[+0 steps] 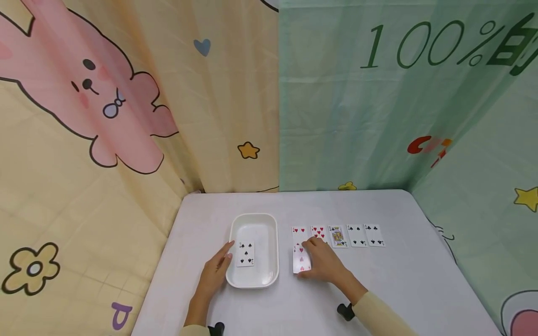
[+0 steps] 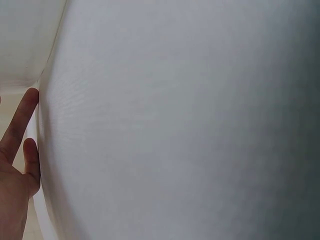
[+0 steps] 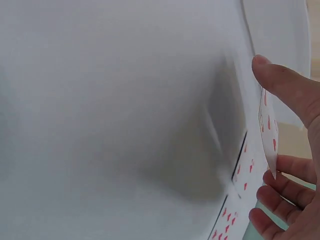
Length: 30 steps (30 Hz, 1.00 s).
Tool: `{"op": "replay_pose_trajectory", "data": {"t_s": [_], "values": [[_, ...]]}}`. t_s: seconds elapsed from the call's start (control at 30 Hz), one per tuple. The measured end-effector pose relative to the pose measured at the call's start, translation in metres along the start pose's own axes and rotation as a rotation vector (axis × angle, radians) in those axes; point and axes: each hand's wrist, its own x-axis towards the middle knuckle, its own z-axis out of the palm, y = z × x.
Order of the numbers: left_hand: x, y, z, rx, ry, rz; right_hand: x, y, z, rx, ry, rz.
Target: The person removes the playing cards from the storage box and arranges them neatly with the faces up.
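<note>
My right hand [image 1: 322, 262] pinches a red heart playing card [image 1: 300, 262] between thumb and fingertips. In the right wrist view the held card [image 3: 268, 127] is tilted and slightly bowed, off the table. Just behind it lies another heart card [image 1: 299, 233], the leftmost of a row. With fingers mostly straight, my left hand [image 1: 213, 274] touches the left rim of a white tray [image 1: 265, 277]. Inside that tray a five of spades [image 1: 245, 255] lies face up. The left wrist view shows thumb and finger against the edge of the tray.
To the right, the row continues with a second heart card [image 1: 318, 231], a face card [image 1: 338, 236] and two black-suit cards, one [image 1: 374, 235] at the far end. A white cloth covers the table [image 1: 336, 207]. Printed curtains [image 1: 235, 102] hang behind and beside it.
</note>
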Motion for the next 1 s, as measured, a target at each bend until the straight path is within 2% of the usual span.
{"op": "replay_pose_trajectory", "data": {"t_s": [0.27,0.67,1.0], "values": [[0.000,0.000,0.000,-0.003,0.005,0.009,-0.016,0.010,0.016,-0.044,0.000,-0.013],[0.001,-0.001,0.002,-0.011,0.001,-0.005,-0.013,0.010,0.020,-0.025,-0.040,0.029],[0.000,-0.001,0.002,-0.009,0.014,-0.003,-0.016,0.011,0.021,-0.021,-0.041,0.032]]}}
